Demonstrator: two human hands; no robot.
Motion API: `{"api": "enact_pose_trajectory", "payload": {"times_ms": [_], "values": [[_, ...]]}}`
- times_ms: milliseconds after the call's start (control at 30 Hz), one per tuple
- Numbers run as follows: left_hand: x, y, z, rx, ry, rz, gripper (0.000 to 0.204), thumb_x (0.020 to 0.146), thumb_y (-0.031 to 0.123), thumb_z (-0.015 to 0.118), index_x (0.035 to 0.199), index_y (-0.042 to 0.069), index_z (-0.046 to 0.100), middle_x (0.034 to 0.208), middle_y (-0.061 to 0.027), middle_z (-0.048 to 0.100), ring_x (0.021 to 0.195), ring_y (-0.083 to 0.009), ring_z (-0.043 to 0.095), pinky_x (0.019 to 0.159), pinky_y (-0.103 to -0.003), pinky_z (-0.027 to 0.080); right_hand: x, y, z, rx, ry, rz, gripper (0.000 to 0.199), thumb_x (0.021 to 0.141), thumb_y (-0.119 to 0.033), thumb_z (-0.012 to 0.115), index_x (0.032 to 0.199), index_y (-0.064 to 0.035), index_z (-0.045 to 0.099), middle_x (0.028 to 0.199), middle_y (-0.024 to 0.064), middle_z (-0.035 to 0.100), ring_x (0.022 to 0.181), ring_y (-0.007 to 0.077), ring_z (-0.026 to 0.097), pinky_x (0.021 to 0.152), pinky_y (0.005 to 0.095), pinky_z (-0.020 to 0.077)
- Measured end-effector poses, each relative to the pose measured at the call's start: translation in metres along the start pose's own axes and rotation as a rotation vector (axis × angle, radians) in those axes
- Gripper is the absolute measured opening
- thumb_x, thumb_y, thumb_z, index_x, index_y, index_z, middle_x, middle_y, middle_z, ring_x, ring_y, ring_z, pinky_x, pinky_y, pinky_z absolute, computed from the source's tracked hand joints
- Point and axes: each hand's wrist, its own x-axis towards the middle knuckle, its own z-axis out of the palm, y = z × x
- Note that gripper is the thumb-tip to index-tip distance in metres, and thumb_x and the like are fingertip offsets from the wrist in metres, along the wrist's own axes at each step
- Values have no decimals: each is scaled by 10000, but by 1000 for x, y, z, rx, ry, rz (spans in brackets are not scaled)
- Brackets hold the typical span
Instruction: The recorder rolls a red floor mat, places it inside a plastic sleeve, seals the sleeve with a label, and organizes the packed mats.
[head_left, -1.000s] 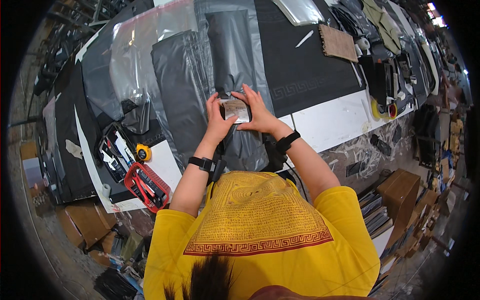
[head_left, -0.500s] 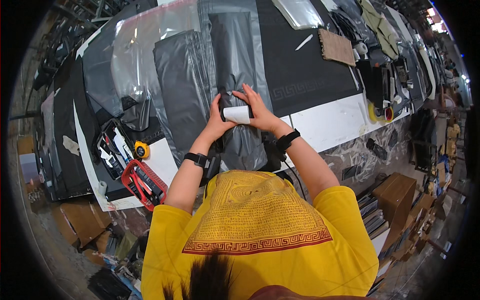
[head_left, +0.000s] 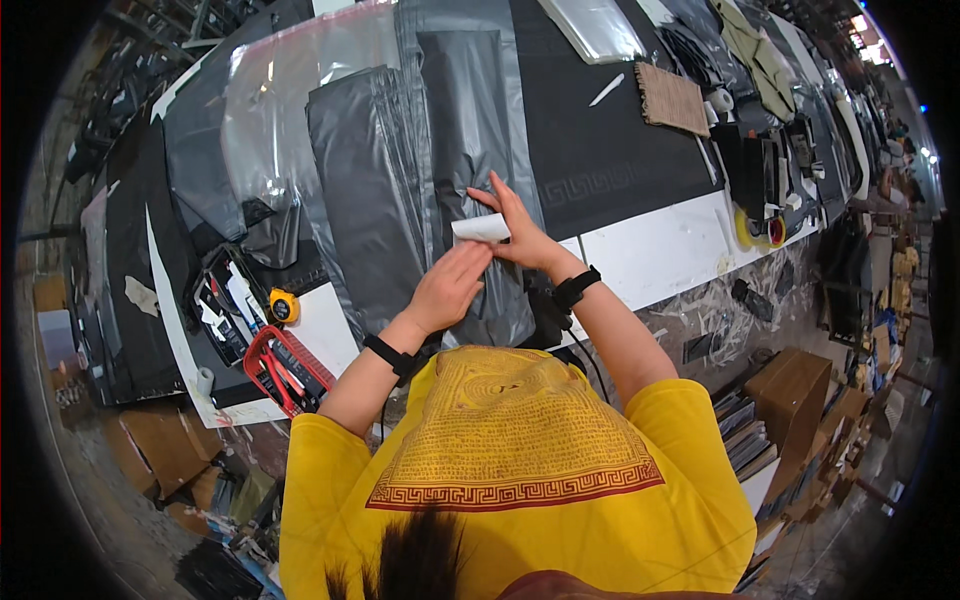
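Observation:
A white strip of paper [head_left: 480, 228], which looks slightly curled, lies over a folded dark grey plastic bag [head_left: 462, 90] in front of me. My left hand [head_left: 450, 287] rests low on the bag, its straight fingers side by side and their tips at the strip's near edge. On the other side, my right hand [head_left: 523, 232] has its fingers stretched out past the strip, with its thumb near the left fingertips. The strip's right end touches the right hand. Whether anything lies under the palms is hidden.
A stack of grey plastic bags [head_left: 365, 170] lies to the left, beside clear bags [head_left: 300, 100]. Nearer are a yellow tape measure [head_left: 284, 306] and a red basket [head_left: 262, 372] of tools. A brown corrugated piece [head_left: 672, 98] and tape rolls [head_left: 776, 231] lie to the right.
My left hand has moved from the strip's left end to its near edge, turning its fingers to the right. The right hand has stayed nearly in place, and the strip has tilted slightly.

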Motion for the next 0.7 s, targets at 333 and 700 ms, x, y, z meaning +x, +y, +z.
{"api": "enact_pose_trajectory", "payload": {"times_ms": [333, 700], "values": [[27, -4, 13, 105, -16, -163, 692, 849, 274, 657, 1389, -72, 398, 1491, -232, 346, 1403, -376, 308, 1144, -445, 285, 2, -1, 0, -231, 26, 1, 1144, 682, -212, 793, 1542, -67, 53, 1542, 197, 266, 1420, 388, 235, 1152, 476, 174], [55, -22, 21, 247, -35, -230, 737, 856, 386, 644, 1397, -53, 405, 1514, -208, 326, 1427, -319, 285, 1163, -431, 253, -15, 3, 9, -208, 298, 117, 1286, 588, -247, 891, 1523, -6, 41, 1569, 260, 95, 1448, 421, 143, 1174, 455, 176]]}}
